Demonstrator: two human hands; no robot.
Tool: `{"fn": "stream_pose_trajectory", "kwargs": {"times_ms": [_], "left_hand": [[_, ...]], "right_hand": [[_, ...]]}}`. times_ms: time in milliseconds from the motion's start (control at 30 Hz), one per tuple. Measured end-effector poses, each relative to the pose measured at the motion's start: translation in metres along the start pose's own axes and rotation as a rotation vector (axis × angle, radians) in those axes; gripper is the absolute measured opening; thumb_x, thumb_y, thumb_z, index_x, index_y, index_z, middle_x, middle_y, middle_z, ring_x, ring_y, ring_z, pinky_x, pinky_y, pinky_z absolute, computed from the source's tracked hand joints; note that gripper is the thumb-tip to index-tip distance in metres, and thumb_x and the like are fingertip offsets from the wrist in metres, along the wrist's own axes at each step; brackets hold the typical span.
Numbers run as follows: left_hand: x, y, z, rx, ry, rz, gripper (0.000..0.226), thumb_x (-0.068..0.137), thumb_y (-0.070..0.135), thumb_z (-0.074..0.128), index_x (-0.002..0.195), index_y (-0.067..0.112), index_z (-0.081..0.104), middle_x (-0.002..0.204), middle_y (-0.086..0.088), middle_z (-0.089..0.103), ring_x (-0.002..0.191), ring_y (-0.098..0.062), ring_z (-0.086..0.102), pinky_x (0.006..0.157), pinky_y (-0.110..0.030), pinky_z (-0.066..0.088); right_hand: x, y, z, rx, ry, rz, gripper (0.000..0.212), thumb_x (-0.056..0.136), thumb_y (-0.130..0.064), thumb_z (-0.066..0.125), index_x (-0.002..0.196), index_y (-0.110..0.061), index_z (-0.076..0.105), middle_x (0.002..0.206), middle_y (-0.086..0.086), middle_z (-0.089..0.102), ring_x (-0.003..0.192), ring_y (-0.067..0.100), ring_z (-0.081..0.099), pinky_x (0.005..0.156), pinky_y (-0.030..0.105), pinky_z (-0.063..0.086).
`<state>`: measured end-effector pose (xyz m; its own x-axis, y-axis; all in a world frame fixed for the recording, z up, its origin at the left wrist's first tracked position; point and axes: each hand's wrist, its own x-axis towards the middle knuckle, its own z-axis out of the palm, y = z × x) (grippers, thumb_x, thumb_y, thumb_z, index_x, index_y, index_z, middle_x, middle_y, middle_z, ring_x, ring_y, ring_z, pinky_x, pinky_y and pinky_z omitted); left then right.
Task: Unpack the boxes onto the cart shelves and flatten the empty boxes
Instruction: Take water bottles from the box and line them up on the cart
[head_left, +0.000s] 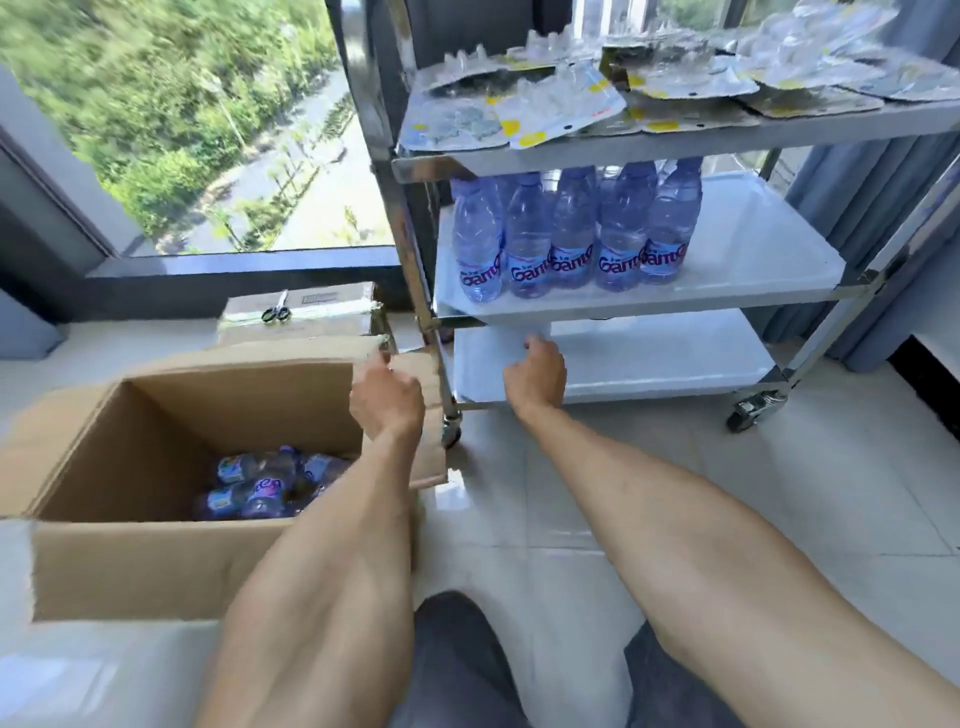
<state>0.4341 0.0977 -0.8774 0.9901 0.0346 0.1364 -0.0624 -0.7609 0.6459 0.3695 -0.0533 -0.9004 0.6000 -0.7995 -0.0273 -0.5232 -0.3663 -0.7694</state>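
A pale tiled floor (597, 493) fills the lower frame, and a large window (182, 130) at upper left looks down on trees and a road. A grey curtain (857, 208) hangs at the right edge.

One steel cart (649, 291) stands at upper right with three shelves. The top shelf (675, 137) carries a heap of flattened plastic packaging (623, 88), too jumbled to count. The middle shelf (753, 260) holds upright bottles (571, 234) at its left end, five in the front row and more behind; its right half is bare. The bottom shelf (649, 358) shows only white surface.

Two boxes sit at left. The open box (156, 561), at lower left, has its flaps spread and holds several bottles lying on their sides (260, 483), perhaps four or five. The closed box (301, 312) lies behind it under the window, with one pair of scissors (277, 310) on top.

The left hand (387, 397) hovers over the open box's far right corner, fingers curled, holding nothing visible. The right hand (537, 371) hangs in front of the bottom shelf's left end, fingers likewise curled and empty.

The open box's right flap almost touches the cart's front left wheel (451, 431). Clear floor runs from there to the right.
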Motion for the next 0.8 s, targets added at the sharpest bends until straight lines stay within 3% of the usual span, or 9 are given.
{"fn": "stream_pose_trajectory", "kwargs": {"times_ms": [100,233,333,500,633,800], "left_hand": [[0.018,-0.053,-0.038,0.075,-0.024,-0.174,0.036,0.089,0.012,0.053,0.124,0.007,0.057,0.124,-0.017,0.054,0.114,-0.036,0.056,0.094,-0.039,0.045],[0.05,-0.115,-0.064,0.102,-0.064,-0.4,0.036,0.091,0.017,0.054,0.123,0.001,0.055,0.129,-0.021,0.053,0.12,-0.037,0.053,0.097,-0.04,0.044],[0.079,-0.158,-0.064,0.113,-0.119,-0.51,0.038,0.091,0.02,0.055,0.123,0.0,0.057,0.131,-0.021,0.056,0.123,-0.037,0.054,0.098,-0.038,0.045],[0.127,-0.213,-0.038,0.131,-0.209,-0.594,0.043,0.093,0.032,0.06,0.124,0.002,0.061,0.131,-0.02,0.06,0.123,-0.036,0.056,0.098,-0.038,0.046],[0.157,-0.257,-0.016,0.179,-0.283,-0.691,0.046,0.089,0.025,0.063,0.127,0.001,0.057,0.132,-0.022,0.058,0.124,-0.037,0.055,0.1,-0.039,0.045],[0.18,-0.309,0.022,0.253,-0.366,-0.802,0.057,0.09,0.025,0.064,0.137,0.001,0.045,0.14,-0.024,0.048,0.131,-0.038,0.046,0.107,-0.04,0.04]], "right_hand": [[-0.029,-0.055,0.041,0.03,-0.09,-0.123,0.033,0.085,-0.002,0.051,0.116,-0.004,0.061,0.121,0.015,0.061,0.113,0.033,0.054,0.091,0.034,0.041],[-0.064,-0.112,0.111,0.076,-0.222,-0.194,0.03,0.084,-0.001,0.054,0.11,-0.01,0.067,0.108,0.013,0.068,0.101,0.03,0.063,0.075,0.026,0.048],[-0.082,-0.13,0.179,-0.039,-0.426,-0.148,0.033,0.085,-0.004,0.055,0.115,-0.011,0.066,0.116,0.015,0.066,0.108,0.032,0.062,0.088,0.032,0.052],[-0.09,-0.1,0.273,-0.32,-0.677,0.034,0.035,0.086,-0.013,0.062,0.121,-0.006,0.065,0.126,0.018,0.063,0.119,0.032,0.06,0.095,0.034,0.051],[-0.082,-0.065,0.316,-0.433,-0.763,0.138,0.042,0.083,-0.02,0.07,0.121,-0.004,0.065,0.126,0.018,0.064,0.119,0.032,0.06,0.094,0.034,0.05],[-0.07,-0.045,0.37,-0.475,-0.822,0.103,0.039,0.083,-0.015,0.068,0.121,-0.006,0.063,0.119,0.018,0.067,0.114,0.035,0.062,0.089,0.036,0.051]]}}
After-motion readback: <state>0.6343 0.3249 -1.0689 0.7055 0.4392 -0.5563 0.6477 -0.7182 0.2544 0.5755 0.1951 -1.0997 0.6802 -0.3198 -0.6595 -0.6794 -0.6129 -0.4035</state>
